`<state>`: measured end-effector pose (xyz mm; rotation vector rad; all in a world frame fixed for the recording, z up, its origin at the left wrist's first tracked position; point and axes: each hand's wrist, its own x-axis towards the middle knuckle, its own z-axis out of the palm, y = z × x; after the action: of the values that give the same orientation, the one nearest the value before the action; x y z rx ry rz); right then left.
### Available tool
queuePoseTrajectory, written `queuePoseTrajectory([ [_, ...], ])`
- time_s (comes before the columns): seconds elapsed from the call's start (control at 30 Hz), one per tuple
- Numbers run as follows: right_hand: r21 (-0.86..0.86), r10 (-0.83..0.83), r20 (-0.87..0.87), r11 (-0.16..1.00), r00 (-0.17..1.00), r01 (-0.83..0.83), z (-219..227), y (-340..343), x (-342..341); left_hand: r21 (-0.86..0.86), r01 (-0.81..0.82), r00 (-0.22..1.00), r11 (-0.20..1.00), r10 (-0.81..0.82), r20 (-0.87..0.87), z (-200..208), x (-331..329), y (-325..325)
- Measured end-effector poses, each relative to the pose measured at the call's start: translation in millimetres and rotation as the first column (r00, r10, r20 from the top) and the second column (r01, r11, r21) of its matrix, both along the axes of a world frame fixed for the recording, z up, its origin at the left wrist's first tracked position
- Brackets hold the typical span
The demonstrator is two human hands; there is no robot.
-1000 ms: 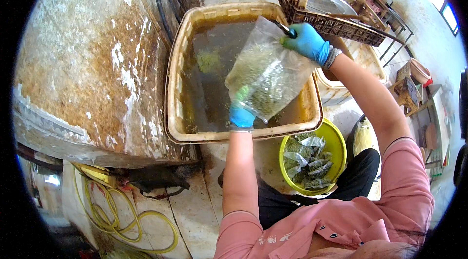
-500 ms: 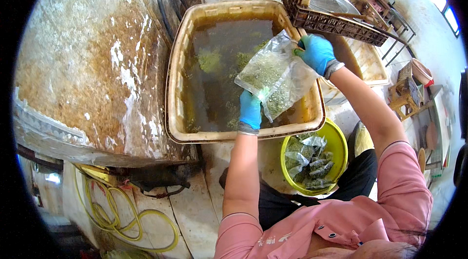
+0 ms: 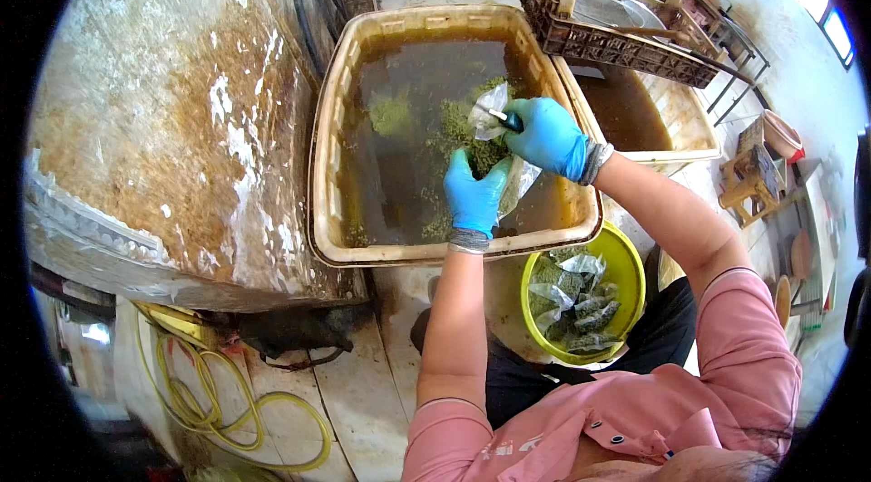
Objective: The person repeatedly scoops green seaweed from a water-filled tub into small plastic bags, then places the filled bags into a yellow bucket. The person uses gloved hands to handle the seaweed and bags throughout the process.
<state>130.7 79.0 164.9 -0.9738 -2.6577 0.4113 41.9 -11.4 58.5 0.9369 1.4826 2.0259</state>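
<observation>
My blue-gloved left hand (image 3: 474, 192) grips the lower part of a clear plastic bag (image 3: 524, 183) of small green plant bits, its thumb and fingers around a dark green clump. Up and to the right, my blue-gloved right hand (image 3: 549, 136) is closed on a small dark-handled tool (image 3: 512, 121) with a pale narrow end; its exact kind is unclear. That pale end lies against the crumpled top of the bag. Both hands are above a large cream tub (image 3: 319, 183) of murky brown water. Green bits (image 3: 390, 116) float in the water.
A yellow-green basin (image 3: 638, 287) with several filled plastic bags stands by my legs. Behind the tub to the right is another cream tub (image 3: 694, 155), with a brown crate (image 3: 626, 45) above it. A stained wall block (image 3: 172, 137) rises on the left; a yellow hose (image 3: 263, 405) lies coiled on the floor.
The bag was held out flat before; now it is bunched between my hands. My right hand has moved left and down, nearer my left hand, and the dark-handled tool now shows.
</observation>
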Motion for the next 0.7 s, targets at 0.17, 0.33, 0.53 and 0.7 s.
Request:
queuePoseTrajectory([
  [0.17,-0.213,-0.220,-0.296,0.964,0.929,0.160,-21.2,12.3,5.1,-0.165,-0.102,0.991,0.981,0.085,-0.107,-5.8,3.1,5.7],
  [0.33,-0.072,-0.053,-0.314,0.997,0.948,0.032,-21.4,-11.3,19.4,-0.124,-0.137,0.984,0.983,0.149,0.100,-23.6,0.8,14.4],
  [0.53,0.028,0.067,-0.313,0.998,0.947,-0.062,1.3,-38.1,24.9,-0.071,-0.202,0.974,0.977,0.208,0.086,-25.2,-2.9,22.6],
  [0.7,-0.022,0.033,-0.265,0.999,0.964,-0.040,9.1,-35.7,29.3,-0.026,-0.046,0.978,0.999,0.050,0.201,-28.5,-12.0,23.9],
])
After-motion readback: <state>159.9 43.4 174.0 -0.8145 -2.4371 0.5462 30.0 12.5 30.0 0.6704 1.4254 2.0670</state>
